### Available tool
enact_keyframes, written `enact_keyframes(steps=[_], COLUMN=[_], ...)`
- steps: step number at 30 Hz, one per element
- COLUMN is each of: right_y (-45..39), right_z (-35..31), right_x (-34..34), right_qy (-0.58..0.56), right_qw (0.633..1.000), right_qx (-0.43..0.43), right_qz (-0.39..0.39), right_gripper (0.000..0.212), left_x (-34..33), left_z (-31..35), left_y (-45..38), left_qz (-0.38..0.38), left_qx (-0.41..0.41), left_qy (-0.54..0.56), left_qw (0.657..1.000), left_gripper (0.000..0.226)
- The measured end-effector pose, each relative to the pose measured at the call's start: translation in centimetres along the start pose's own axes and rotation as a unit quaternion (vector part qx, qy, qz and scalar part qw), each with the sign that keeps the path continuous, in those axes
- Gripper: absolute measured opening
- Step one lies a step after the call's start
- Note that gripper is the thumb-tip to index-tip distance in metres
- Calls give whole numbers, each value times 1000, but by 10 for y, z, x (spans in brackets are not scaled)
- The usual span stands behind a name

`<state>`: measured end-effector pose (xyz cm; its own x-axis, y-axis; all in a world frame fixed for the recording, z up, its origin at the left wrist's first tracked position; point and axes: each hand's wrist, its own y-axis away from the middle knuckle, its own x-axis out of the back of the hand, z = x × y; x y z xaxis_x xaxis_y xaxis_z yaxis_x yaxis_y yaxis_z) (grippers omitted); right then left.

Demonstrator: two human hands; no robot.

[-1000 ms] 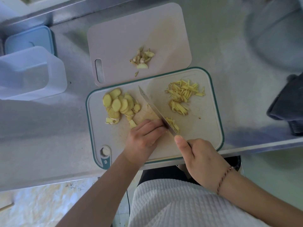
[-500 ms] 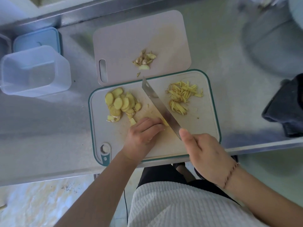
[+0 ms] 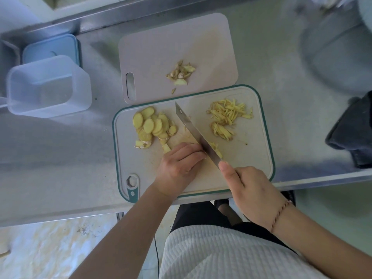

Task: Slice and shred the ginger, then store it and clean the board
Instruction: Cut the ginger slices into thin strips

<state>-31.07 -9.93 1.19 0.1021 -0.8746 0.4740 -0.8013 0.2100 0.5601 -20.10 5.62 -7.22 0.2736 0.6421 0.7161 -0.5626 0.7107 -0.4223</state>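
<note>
A green-rimmed cutting board (image 3: pixel 259 158) lies at the counter's front edge. A pile of ginger slices (image 3: pixel 154 125) sits on its left part, and a heap of ginger shreds (image 3: pixel 227 117) on its right part. My left hand (image 3: pixel 179 168) has its fingers curled over ginger pieces near the board's middle, against the blade; the pieces are mostly hidden. My right hand (image 3: pixel 251 190) grips the handle of a knife (image 3: pixel 196 131), thumb along the blade's base. The blade runs diagonally up and left, with a few fresh shreds (image 3: pixel 217 150) just to its right.
A second pale board (image 3: pixel 157 47) behind holds ginger peel scraps (image 3: pixel 181 74). A clear plastic container (image 3: pixel 48 87) and a blue lid (image 3: pixel 50 47) stand at the left. A dark cloth (image 3: pixel 354 127) lies at the right edge. The steel counter (image 3: pixel 60 158) ends just below the board.
The knife lifted half a second ago and has come down again beside my left fingers. The camera view shifted slightly; the piles have not moved.
</note>
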Motion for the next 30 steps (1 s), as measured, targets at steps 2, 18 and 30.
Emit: enact_keyframes(steps=[2,18,30], right_y=[-2,-22,12], right_z=[-1,0,37], right_x=[-1,6,46], right_qy=[10,-19,-110], right_qw=[1000,999,972], right_qx=[1,-38,-129], right_qz=[0,-14,-163], right_gripper=[62,70,61], left_x=[1,12,53], left_z=[0,6,-23], left_y=[0,8,16], left_qz=[5,30,55], left_qx=[3,43,140], left_qy=[-1,59,-54], left_qw=[1000,997,987], left_gripper=[10,36,24])
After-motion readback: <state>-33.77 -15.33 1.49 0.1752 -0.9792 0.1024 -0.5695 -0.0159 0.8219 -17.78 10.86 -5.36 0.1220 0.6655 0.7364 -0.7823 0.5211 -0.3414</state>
